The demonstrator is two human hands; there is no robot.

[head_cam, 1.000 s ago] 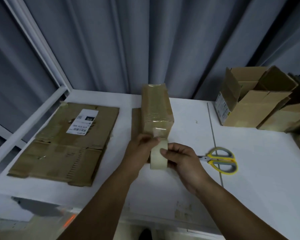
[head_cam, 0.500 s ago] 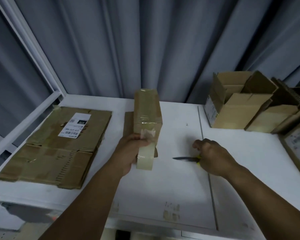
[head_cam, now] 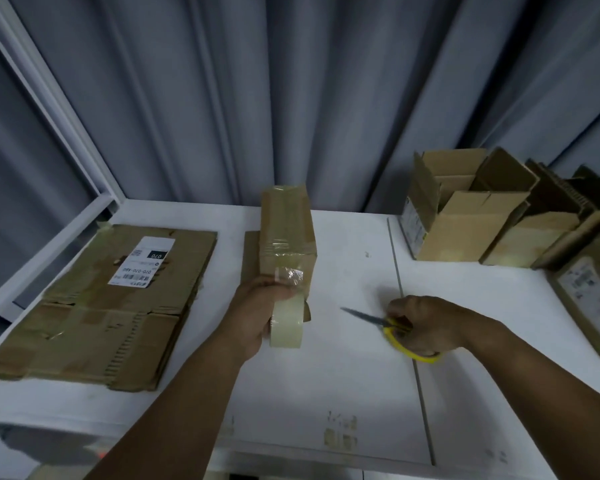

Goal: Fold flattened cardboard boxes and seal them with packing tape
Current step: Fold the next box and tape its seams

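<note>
Here, seen from a head-worn camera looking down, a person works at a white table (head_cam: 343, 375), sealing a small cardboard box. The box (head_cam: 286, 230) is long and narrow. It lies in the middle of the table with one short end facing the person, and clear tape is wrapped over it.

The left hand (head_cam: 257, 306) grips a roll of tape (head_cam: 286, 323) just below that near end, fingers curled round the roll. A short strip of tape (head_cam: 290, 275) runs uncut from the box end down to the roll.

The right hand (head_cam: 426, 323), off to the right and apart from the box, is closed round the yellow handles of a pair of scissors (head_cam: 378, 320). The blades point left toward the tape, but they are too blurred to tell whether they are parted.

Flattened cardboard (head_cam: 101, 299) with a white label lies at the left, well apart. Several open boxes (head_cam: 465, 216) stand at the far right.

The step in hand looks like cutting the tape free. Next, the scissors probably need to reach the strip between box and roll while the left hand holds it taut. The loose end then wants pressing down.
</note>
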